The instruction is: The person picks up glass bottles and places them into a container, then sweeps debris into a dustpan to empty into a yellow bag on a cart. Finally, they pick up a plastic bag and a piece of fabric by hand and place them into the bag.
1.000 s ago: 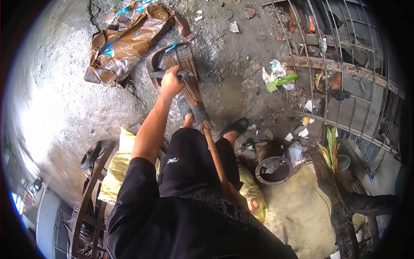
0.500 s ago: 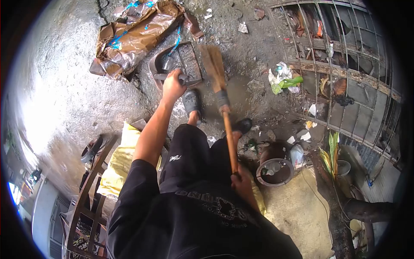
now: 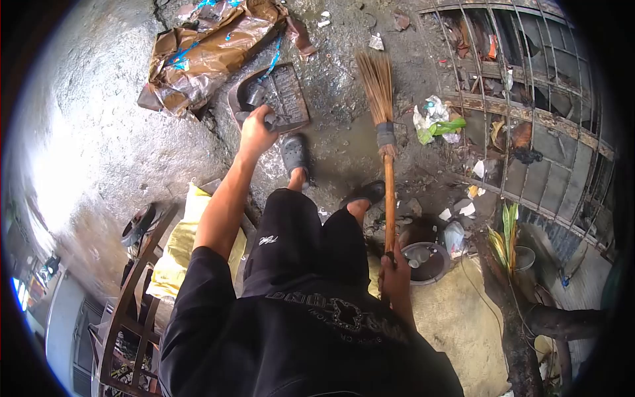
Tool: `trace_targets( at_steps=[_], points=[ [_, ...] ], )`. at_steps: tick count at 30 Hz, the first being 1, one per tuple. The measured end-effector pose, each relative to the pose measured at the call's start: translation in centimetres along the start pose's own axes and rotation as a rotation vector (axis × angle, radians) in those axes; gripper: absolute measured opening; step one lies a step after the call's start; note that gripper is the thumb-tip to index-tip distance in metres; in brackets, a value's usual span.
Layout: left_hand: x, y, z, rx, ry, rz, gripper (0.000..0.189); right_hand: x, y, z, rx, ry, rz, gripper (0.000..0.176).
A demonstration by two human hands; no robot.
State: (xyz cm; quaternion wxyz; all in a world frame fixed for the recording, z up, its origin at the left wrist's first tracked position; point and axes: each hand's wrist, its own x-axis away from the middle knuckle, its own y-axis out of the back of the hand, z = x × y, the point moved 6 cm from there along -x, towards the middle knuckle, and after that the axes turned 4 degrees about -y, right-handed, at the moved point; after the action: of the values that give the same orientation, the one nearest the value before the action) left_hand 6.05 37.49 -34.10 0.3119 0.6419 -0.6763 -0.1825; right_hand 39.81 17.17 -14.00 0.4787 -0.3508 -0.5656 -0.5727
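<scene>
Fingers (image 3: 386, 263) of the right hand (image 3: 398, 276) are wrapped around the broom handle (image 3: 389, 205), bristles (image 3: 377, 89) well ahead of them, while the left hand (image 3: 257, 134) clasps the dustpan (image 3: 291, 96), left of the bristles.

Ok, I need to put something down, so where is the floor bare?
The widest bare patch is the pale floor between the brown wrapping and the yellow sack. A narrower, damp strip lies between the dustpan and the broom. It is crowded at right, around the grate, the litter beside it and the basin.
</scene>
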Motion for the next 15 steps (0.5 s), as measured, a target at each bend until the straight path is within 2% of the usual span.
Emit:
trace_targets(
  at_steps=[1,3,5,6,8,10,14,15],
  points=[
    [0.0,-0.2,-0.2,-0.020,-0.025,0.002,0.033,0.0,-0.6,-1.0,0.001,0.004,0.005,0.047],
    [-0.5,-1.5,0.2,-0.034,0.003,0.043,0.031,0.7,-3.1,-3.4,0.229,0.111,0.175,0.055],
    [-0.9,-2.7,0.5,-0.058,0.012,0.035,0.031,-1.9,-4.7,-12.7,0.175,0.292,0.215,0.050],
    [-1.0,-3.1,0.4,-0.055,0.015,0.037,0.031,-2.1,-5.4,-14.6,0.214,0.380,0.239,0.050],
    [-1.2,-3.0,0.5,-0.111,0.038,-0.044,0.032,-0.6,-5.9,-15.1,0.282,0.424,0.259,0.050],
    [-1.3,-1.9,0.6,-0.094,0.070,-0.057,0.032,1.5,-5.4,-13.9,0.332,0.422,0.276,0.051],
    [-0.7,1.2,1.6,-0.016,0.153,-0.121,0.031,4.2,-3.1,-5.0,0.512,0.344,0.238,0.052],
    [-0.6,1.9,2.1,0.002,0.168,-0.140,0.032,4.6,-2.5,-0.7,0.588,0.461,0.129,0.051]
  ],
)
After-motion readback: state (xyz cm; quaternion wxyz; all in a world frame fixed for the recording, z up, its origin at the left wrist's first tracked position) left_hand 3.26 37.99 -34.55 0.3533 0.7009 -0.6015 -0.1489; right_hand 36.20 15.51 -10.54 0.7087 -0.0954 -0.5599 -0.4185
